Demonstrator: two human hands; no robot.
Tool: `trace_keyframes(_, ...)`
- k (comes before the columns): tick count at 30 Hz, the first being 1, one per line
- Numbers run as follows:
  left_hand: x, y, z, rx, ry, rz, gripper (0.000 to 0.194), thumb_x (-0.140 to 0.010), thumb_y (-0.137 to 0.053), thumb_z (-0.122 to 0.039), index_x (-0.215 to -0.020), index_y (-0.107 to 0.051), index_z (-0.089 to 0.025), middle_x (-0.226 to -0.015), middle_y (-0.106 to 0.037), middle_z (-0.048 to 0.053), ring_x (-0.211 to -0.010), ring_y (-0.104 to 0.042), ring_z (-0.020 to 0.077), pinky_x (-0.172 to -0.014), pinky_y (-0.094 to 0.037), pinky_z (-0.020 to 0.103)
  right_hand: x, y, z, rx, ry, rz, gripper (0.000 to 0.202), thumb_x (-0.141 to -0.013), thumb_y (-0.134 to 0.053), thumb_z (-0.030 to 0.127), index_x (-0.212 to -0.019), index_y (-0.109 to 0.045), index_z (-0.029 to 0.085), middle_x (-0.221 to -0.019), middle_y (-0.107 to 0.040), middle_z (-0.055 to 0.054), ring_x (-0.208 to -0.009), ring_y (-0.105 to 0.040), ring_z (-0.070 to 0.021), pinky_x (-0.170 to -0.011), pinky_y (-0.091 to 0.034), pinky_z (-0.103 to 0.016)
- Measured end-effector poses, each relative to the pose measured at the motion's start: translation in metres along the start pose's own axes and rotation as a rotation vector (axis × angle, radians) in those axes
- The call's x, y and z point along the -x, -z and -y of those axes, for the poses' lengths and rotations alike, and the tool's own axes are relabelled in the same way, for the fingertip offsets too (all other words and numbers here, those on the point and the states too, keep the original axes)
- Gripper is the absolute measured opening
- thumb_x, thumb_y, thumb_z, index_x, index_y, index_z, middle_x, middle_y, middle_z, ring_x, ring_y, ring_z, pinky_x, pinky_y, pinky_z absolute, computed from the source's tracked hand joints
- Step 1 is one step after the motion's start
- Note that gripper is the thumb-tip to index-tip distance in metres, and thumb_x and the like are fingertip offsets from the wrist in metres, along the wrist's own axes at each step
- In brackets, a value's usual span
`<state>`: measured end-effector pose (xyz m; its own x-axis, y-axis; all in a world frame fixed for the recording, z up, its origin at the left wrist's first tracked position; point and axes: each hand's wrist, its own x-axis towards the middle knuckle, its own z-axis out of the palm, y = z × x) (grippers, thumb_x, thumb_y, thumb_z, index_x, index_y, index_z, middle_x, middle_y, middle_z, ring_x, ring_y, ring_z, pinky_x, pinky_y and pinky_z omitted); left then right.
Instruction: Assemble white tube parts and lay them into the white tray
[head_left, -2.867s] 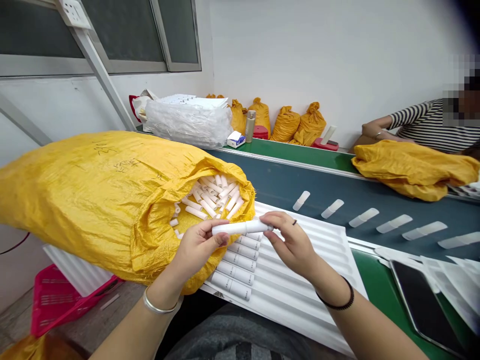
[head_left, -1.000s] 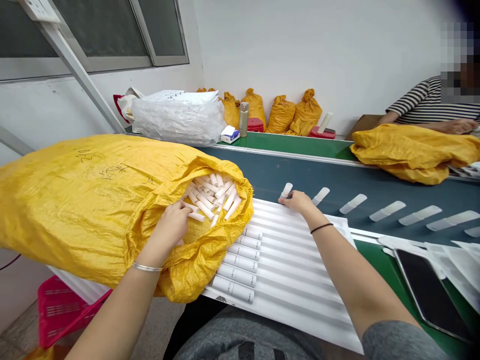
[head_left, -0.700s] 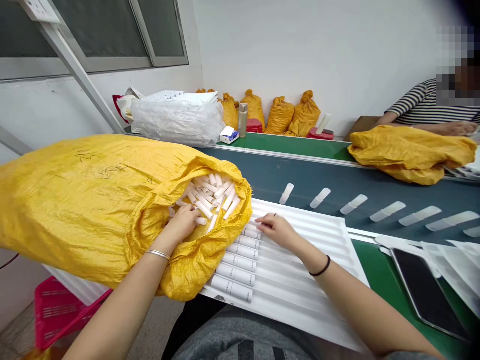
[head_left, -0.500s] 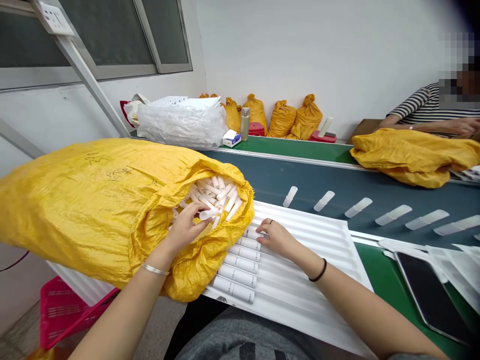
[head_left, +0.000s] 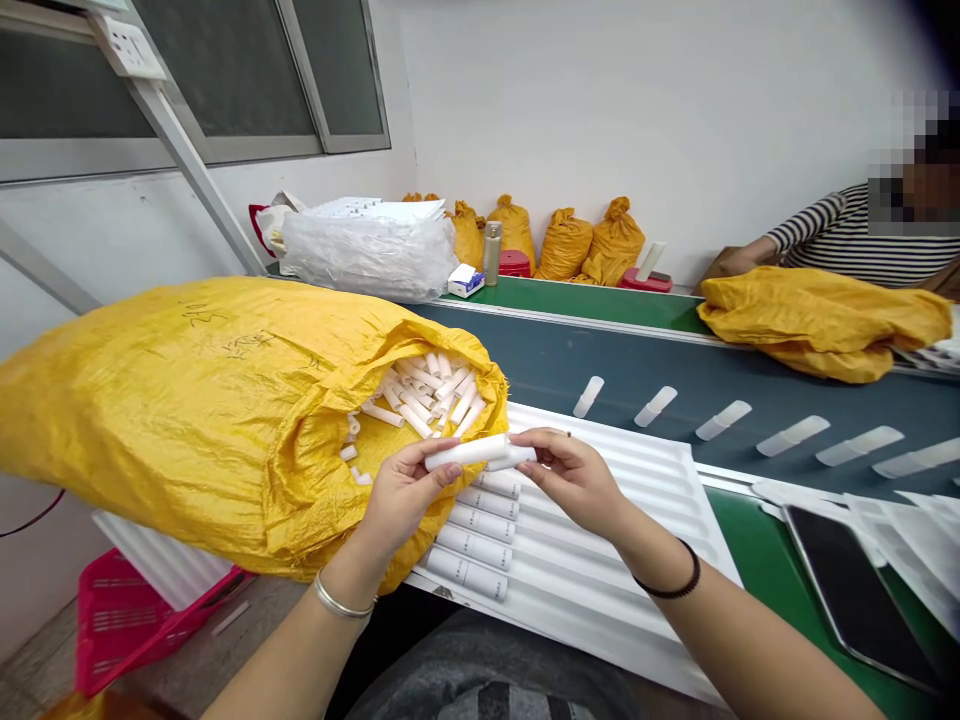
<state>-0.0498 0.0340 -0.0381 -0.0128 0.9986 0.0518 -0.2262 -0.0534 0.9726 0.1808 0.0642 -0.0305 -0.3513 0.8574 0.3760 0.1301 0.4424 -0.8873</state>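
Note:
My left hand (head_left: 412, 490) is closed around a white plastic tube (head_left: 469, 452), raised in front of the sack's mouth. From the other side, my right hand (head_left: 566, 470) pinches at the tube's far end, its fingertips on a second short white piece (head_left: 514, 458); whether the two pieces are joined I cannot tell. Below them, several tubes with printed labels (head_left: 480, 548) lie in a column on a white corrugated sheet (head_left: 600, 560). The yellow woven sack (head_left: 187, 400) lies on its side at the left, its mouth showing many loose white tubes (head_left: 427, 385).
Several white tubes (head_left: 724, 420) stand in a row on the dark conveyor belt (head_left: 555, 350). A phone (head_left: 855, 595) lies at the right on the green surface. Across the belt, a person in a striped top sits behind a yellow sack (head_left: 817, 320). A pink basket (head_left: 112, 620) stands lower left.
My left hand has come out of the sack with a tube and moved right. My right hand has risen from the labelled tubes to meet it.

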Motion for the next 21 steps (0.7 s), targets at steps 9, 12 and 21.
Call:
trace_keyframes(9,0.007,0.004,-0.015,-0.268,-0.052,0.030,0.033,-0.076,-0.075,-0.032,-0.107,-0.072,-0.020,-0.102,-0.072,0.006,-0.090,-0.066,0.0178,-0.078,-0.054,0.026,0.001,0.013,0.016,0.017,0.142,-0.035,0.023,-0.085,-0.067,0.023,-0.108,-0.066,0.023,-0.105,-0.069,-0.008,-0.098,-0.065,-0.0203,-0.083,-0.056,-0.033)
trace_keyframes(12,0.010,0.003,-0.022,-0.443,-0.118,0.106,0.032,-0.080,-0.070,-0.031,-0.110,-0.071,-0.020,-0.106,-0.071,0.007,-0.093,-0.066,0.0198,-0.081,-0.053,0.029,0.000,0.016,0.023,0.215,0.285,0.038,0.028,-0.085,-0.065,0.017,-0.112,-0.065,0.024,-0.103,-0.069,-0.007,-0.098,-0.065,-0.0192,-0.085,-0.054,-0.033)
trace_keyframes(21,0.018,-0.001,-0.031,-0.650,-0.392,0.146,0.027,-0.086,-0.064,-0.025,-0.112,-0.069,-0.022,-0.100,-0.071,0.005,-0.090,-0.065,0.0166,-0.080,-0.050,0.025,0.005,0.014,0.024,0.360,0.320,0.030,0.029,-0.088,-0.062,0.021,-0.117,-0.060,0.024,-0.102,-0.070,-0.006,-0.086,-0.066,-0.0155,-0.076,-0.053,-0.027)
